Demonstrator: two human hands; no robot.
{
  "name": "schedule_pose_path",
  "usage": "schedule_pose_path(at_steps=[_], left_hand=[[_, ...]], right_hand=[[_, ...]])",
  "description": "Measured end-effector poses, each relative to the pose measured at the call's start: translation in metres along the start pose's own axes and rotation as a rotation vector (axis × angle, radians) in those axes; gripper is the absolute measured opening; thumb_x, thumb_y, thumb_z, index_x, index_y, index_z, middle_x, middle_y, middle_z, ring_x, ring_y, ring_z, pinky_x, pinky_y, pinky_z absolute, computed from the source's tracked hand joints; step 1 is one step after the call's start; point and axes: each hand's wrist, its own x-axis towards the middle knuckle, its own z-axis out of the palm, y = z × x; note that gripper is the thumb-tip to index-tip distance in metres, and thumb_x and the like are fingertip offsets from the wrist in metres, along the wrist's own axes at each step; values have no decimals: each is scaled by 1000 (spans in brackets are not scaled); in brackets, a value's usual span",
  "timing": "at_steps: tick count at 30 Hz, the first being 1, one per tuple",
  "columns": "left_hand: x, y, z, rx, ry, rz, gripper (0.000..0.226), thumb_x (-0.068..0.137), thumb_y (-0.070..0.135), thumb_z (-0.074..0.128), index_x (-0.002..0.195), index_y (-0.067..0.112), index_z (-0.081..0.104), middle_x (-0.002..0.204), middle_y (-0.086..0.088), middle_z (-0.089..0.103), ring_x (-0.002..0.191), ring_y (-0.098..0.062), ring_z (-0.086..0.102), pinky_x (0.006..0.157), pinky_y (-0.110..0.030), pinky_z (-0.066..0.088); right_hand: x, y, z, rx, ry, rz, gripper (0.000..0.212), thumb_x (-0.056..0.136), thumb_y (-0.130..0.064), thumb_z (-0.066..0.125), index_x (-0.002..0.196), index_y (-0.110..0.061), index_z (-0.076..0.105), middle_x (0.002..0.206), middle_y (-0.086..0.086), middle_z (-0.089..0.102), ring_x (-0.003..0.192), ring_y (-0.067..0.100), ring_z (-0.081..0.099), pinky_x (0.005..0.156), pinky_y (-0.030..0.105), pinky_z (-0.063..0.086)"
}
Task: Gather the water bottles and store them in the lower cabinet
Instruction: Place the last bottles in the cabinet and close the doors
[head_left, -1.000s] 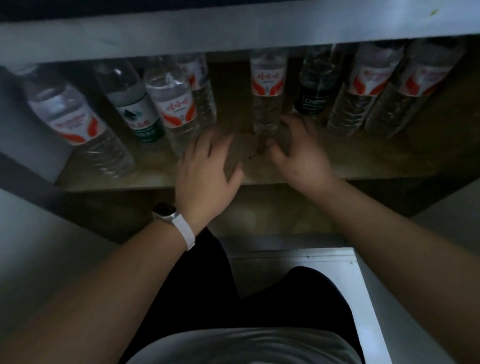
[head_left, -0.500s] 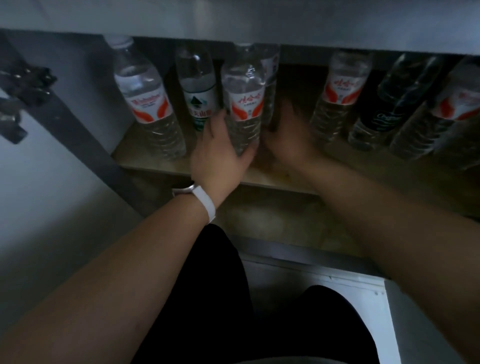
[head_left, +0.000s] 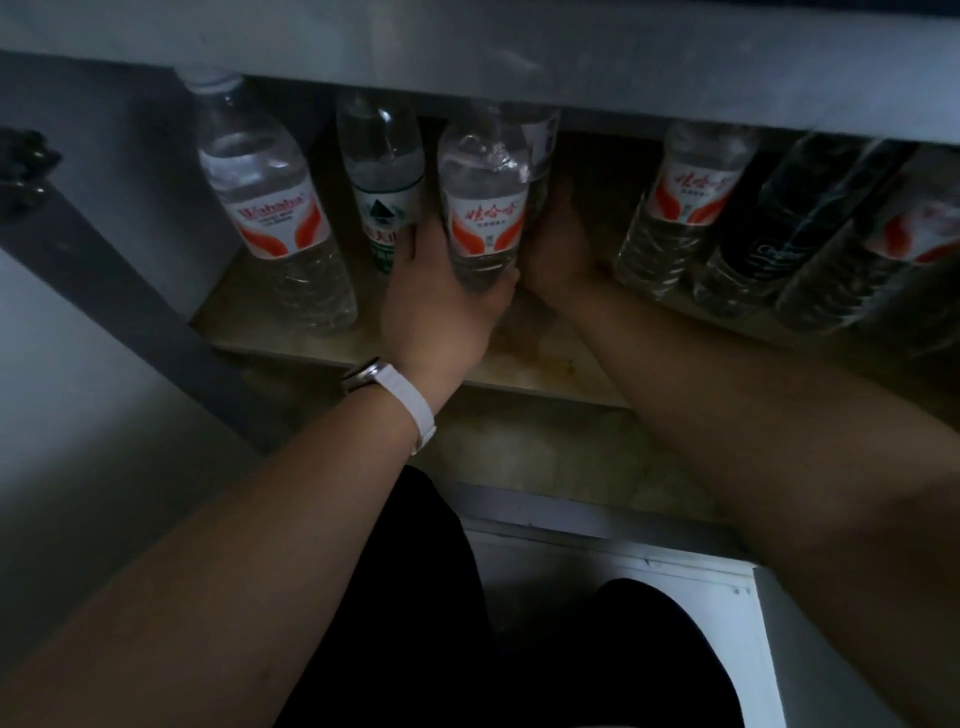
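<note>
Several water bottles: standing in a row on the cabinet shelf, under a pale grey top edge.
Left hand: wrapped round the lower body of the red-labelled bottle, thumb on its right side, fingers curled behind its left side.
Red-labelled bottle: upright near the middle of the shelf, base hidden by the palm.
Right hand: just right of that bottle and deeper in the shelf, fingers hidden behind it, so cannot tell whether spread or closed on anything.
Rear bottle: directly behind the gripped one, mostly covered.
Green-labelled bottle: just left of the gripped one, touching the left hand's fingers.
Wahaha bottle: furthest left, near the cabinet side wall.
Right group: another red-labelled bottle, a dark-labelled bottle, and a blurred red-labelled one, packed close together.
Wrist: white watch strap on the left arm.
Foreground: dark trousers.
</note>
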Motion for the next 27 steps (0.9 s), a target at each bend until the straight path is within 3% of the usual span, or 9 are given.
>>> schedule_pose_path(at_steps=[7,10,13,14,17,20,23,27], left_hand=[[-7,3,8,-103,55,-65,83,79,40,82,148,21,40,142,1,55,128,-18,56,100,-31,47],[-8,6,16,-137,78,-90,85,80,39,82,151,20,38,146,1,54,132,-18,54,103,-29,44],[-6,6,20,-168,104,-97,79,84,34,79,151,20,39,145,1,56,133,-17,54,103,-27,44],[-4,7,21,-170,108,-98,78,85,33,78,151,20,38,145,1,56,133,-17,54,101,-25,43],[3,10,28,-180,113,-94,75,87,30,77,150,19,37,146,1,55,134,-16,53,98,-19,39],[11,11,37,-199,116,-68,75,88,29,76,150,15,37,148,-1,54,136,-17,51,103,-20,39],[22,11,43,-205,121,-28,72,90,31,74,150,14,37,150,-3,52,138,-19,49,110,-26,40],[36,12,49,-216,151,2,69,94,39,69,150,14,37,153,-5,48,142,-21,46,116,-33,37]], right_hand=[[-5,8,-12,-66,50,-32,81,78,-55,73,142,-17,40,140,0,54,126,16,53,93,20,40],[-17,11,-20,-36,88,-49,68,82,-43,73,137,-16,44,135,0,56,124,14,55,92,18,43],[-33,13,-30,-39,138,-66,54,86,-31,74,132,-16,49,130,-5,58,118,4,53,86,5,40],[-38,13,-33,-25,136,-82,51,86,-29,75,129,-16,51,126,-8,58,115,2,53,89,7,43],[-46,14,-41,10,112,-130,48,85,-28,75,127,-19,54,129,-4,60,123,10,55,103,32,48],[-51,14,-46,14,102,-139,41,87,-28,74,121,-27,52,131,-4,58,127,13,53,103,28,44],[-50,16,-44,-30,127,-124,43,88,-31,73,126,-22,54,133,0,60,127,14,54,104,32,47],[-45,17,-30,-144,168,-12,69,76,-57,63,134,-22,50,133,-2,59,126,16,55,100,40,51]])
